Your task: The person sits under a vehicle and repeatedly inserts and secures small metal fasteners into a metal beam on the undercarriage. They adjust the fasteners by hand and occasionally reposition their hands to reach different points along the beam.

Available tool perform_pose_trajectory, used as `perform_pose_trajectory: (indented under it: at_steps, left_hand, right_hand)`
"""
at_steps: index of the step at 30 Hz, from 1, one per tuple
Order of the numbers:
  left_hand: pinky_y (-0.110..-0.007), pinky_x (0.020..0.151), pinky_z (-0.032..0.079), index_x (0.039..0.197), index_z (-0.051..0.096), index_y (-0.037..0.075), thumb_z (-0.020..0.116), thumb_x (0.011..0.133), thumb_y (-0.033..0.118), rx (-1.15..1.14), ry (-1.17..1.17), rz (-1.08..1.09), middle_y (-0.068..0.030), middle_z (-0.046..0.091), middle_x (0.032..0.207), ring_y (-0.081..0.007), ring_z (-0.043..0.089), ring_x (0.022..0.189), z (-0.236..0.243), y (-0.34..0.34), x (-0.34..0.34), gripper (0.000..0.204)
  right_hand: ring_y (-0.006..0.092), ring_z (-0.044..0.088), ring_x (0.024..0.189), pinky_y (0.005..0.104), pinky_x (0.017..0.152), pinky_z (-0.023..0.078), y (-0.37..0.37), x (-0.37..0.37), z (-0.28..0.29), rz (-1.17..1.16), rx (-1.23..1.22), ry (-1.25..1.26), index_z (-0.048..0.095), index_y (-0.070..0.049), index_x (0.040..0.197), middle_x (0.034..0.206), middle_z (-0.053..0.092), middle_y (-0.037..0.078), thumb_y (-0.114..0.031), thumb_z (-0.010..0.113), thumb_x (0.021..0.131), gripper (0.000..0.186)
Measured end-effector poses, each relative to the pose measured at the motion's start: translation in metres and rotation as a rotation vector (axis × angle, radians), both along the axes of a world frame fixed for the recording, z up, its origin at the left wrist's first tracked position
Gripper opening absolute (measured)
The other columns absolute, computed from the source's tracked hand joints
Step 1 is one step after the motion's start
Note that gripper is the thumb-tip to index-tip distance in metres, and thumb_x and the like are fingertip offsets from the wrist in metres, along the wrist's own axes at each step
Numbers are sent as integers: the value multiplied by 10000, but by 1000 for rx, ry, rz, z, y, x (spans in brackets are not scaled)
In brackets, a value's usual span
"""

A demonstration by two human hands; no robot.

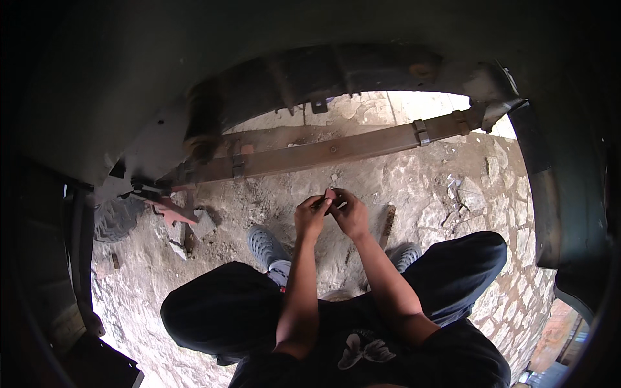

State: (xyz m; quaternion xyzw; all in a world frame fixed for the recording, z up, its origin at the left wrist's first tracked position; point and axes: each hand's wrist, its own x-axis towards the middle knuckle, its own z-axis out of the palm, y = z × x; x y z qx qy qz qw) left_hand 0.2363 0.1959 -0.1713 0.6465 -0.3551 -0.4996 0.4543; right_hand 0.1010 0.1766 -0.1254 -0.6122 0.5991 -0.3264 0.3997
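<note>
Both hands meet in front of me, just on the near side of a rusty leaf spring (284, 160). Between the fingertips is a small, flat reddish piece (330, 194); it may be folded sandpaper, but its kind is too small to tell. My left hand (311, 218) pinches it from one side with thumb and fingers. My right hand (350, 213) has its fingers curled in and holds the other side. Neither hand touches the spring. Below my right hand, a narrow brown strip like a brush (388, 225) lies on the ground.
The dark curved underside of a vehicle body (310, 71) hangs over and around me. Left are a red metal stand (173, 213), a stone block (203, 223) and a tyre (116, 220). My shoes (265, 247) rest on dusty, stone-paved ground (427, 187), knees spread to both sides.
</note>
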Motion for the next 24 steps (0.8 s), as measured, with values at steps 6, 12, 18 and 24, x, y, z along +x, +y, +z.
perform_pose_trajectory:
  at_steps: [6,12,18,24]
  left_hand:
    - [-310,842,623,1159,749,-51,779,952,106,-71,547,24,-112,769,1055,-175,730,920,19,3,-3,261]
    - [-237,560,504,1192,764,-25,812,929,105,-142,510,-33,-90,789,996,-90,643,679,37,-7,-24,297]
    - [-216,446,388,1164,798,40,807,933,134,-30,492,6,-33,773,870,-39,548,546,40,-9,-64,250]
    - [-256,537,477,1164,770,0,750,985,195,-121,545,-257,-51,758,865,-87,631,641,50,-30,-114,265]
  right_hand:
    - [252,736,985,347,821,587,-6,-26,-6,172,67,-358,654,-36,1271,1076,739,129,-99,728,936,349]
    - [171,668,892,319,787,566,-8,-28,0,-5,260,-1018,644,11,1253,1028,692,45,-151,702,1017,291]
    - [165,673,920,296,805,547,-3,-37,18,-372,416,-1053,678,-11,1234,1075,697,67,-249,648,1063,294]
    - [167,677,727,306,597,533,-27,-80,55,-523,59,-682,607,-10,1094,952,705,110,-279,590,1092,270]
